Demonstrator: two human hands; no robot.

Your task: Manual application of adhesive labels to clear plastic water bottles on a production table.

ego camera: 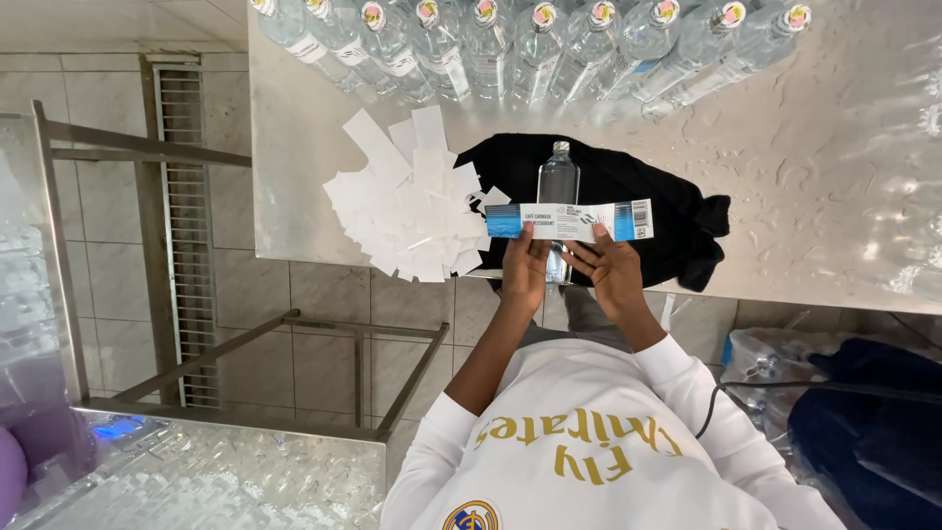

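Note:
A clear plastic bottle (558,182) lies on a black cloth (657,211) on the steel table (834,177). A long white label (569,220) with blue ends is stretched flat across the bottle. My left hand (525,270) pinches the label's lower edge near its left half. My right hand (610,267) holds the same label near its right half. Both hands sit at the table's near edge, over the lower part of the bottle.
A heap of white paper backings (412,201) lies left of the cloth. A row of several clear bottles (549,44) lines the table's far side. A metal frame rack (294,334) and floor drain grate (186,226) are at left; bags (863,412) at lower right.

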